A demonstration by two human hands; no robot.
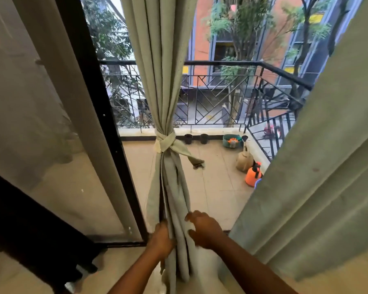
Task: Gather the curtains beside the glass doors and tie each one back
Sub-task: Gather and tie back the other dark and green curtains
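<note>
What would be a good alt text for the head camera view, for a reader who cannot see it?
Two hands handle the lower folds of a pale green curtain already knotted with a fabric tie at an open glass door: the left hand grips the folds, the right hand touches them. A second curtain hangs loose on the right; beyond is a balcony with a black railing.
</note>
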